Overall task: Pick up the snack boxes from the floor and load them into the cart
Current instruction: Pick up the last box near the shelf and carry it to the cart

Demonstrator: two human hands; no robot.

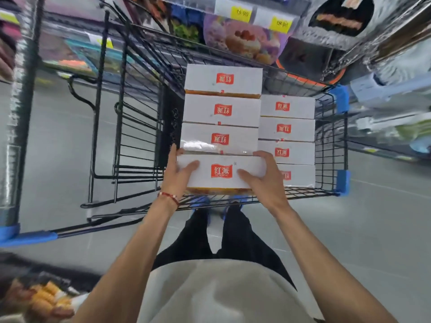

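White snack box (221, 171) with red logo, gripped at its ends by left hand (178, 176) and right hand (261, 180), held over the wire cart's (331, 145) near edge, touching stacked matching boxes (221, 110).

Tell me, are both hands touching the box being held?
Touching. The head view shows the left hand and right hand gripping opposite ends of the box.
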